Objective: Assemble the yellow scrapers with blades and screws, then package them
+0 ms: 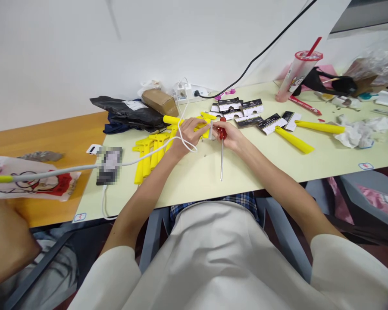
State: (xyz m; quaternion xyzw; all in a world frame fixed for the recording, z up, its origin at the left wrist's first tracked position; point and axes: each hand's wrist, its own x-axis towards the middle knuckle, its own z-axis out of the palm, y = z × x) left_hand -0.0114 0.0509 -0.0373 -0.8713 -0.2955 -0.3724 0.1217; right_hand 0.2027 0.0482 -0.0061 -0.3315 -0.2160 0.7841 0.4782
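Observation:
My left hand (191, 132) is closed around a yellow scraper (206, 133), whose grey metal end points to the right. Part of the scraper is hidden by my fingers. In my right hand (232, 135) is a screwdriver (221, 159) with a red handle, its shaft pointing down toward me. The fingertips of this hand also reach the scraper's grey end; whether they pinch a small part there I cannot tell. More yellow scrapers (146, 161) lie in a row left of my left hand. A white cable (184, 114) loops across that hand.
Black-and-white cards (254, 107) lie behind my right hand. Two yellow handles (295, 140) and crumpled tissue (358, 131) are farther right, near a tall cup (299, 75). A black bag (129, 113) and cardboard box (161, 102) sit back left. Another person's arm (9, 241) shows at left.

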